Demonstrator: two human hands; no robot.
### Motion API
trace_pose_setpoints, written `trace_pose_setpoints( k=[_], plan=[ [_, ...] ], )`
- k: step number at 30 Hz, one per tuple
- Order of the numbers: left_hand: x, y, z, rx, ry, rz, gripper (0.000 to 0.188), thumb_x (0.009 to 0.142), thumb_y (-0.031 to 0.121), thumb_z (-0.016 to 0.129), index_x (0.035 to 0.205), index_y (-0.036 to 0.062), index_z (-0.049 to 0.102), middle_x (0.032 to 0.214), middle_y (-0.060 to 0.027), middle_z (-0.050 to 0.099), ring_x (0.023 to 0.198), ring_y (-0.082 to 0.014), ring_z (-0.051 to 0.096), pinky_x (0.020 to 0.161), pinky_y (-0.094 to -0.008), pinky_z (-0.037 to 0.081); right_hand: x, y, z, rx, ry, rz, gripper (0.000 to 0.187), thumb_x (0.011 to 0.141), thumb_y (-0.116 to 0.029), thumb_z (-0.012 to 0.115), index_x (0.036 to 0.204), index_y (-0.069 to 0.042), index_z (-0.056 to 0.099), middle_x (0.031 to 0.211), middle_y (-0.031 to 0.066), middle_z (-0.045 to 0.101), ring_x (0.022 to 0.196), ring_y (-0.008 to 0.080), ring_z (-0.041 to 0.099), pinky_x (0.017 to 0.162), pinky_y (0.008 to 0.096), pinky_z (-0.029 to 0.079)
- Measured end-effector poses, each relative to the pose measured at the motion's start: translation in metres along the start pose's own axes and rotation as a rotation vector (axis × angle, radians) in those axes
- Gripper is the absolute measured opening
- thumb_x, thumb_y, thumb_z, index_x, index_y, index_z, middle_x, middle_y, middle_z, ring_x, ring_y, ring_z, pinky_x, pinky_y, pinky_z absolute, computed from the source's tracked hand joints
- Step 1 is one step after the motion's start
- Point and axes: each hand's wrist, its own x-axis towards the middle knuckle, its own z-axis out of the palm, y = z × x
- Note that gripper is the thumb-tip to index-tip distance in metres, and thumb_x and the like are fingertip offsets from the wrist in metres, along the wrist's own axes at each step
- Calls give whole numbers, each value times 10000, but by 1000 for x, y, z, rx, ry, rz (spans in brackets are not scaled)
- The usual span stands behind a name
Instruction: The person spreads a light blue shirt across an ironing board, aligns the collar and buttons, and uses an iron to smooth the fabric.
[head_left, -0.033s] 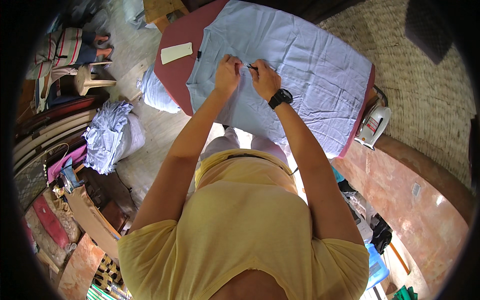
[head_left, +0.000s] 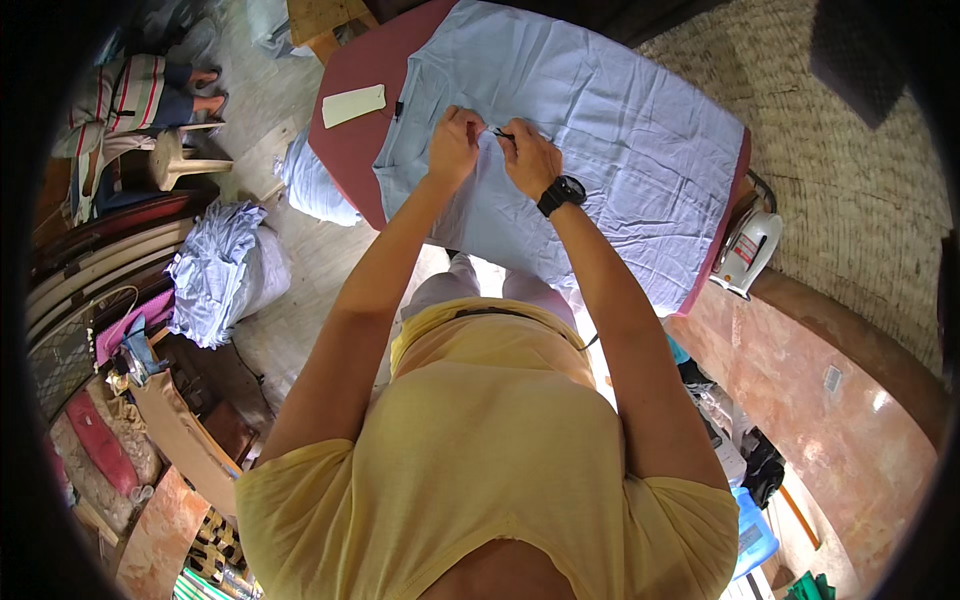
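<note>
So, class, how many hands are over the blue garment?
2: the left hand, nearer the pale card, and the right hand, nearer the iron, holding a small dark tool.

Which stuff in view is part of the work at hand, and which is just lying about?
In the work:
- light-blue garment, by the left hand
- small dark tool in the right hand
- dark red-covered board underneath

Apparently just lying about:
- pale card
- floor heap of light-blue cloth
- beige plastic chair
- blue plastic container

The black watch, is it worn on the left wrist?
No, the black watch is worn just behind the right hand.
</note>
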Motion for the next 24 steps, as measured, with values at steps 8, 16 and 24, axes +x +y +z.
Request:
trace_pose_setpoints(
  k=[8, 16, 24],
  plan=[
    [7, -5, -5, -99, -37, -43, 241, 717, -151, 504, 830, 21, 629, 785, -88, 628, 697, -224, 612, 643, -320, 481, 6, 3, 6, -65, -20, -38, 91, 911, -186, 591, 967, -124, 557, 958, 63, 647, 808, 329, 646, 660, 433, 504],
    [6, -19, 1, -344, -167, -333, 125, 838, -62, 568, 882, 8, 662, 771, 12, 622, 703, -53, 545, 664, -217, 454, 7, 0, 9, -96, -20, -54, 77, 909, -170, 579, 952, -113, 552, 933, 80, 637, 800, 350, 632, 648, 447, 497],
    [8, -12, 0, -374, -197, -369, 54, 890, 30, 631, 898, 7, 679, 758, 12, 626, 677, -46, 531, 634, -210, 443, 10, -2, 10, -105, -13, -72, 61, 897, -153, 580, 934, -112, 554, 906, 87, 635, 773, 354, 629, 620, 460, 490]
  ],
)
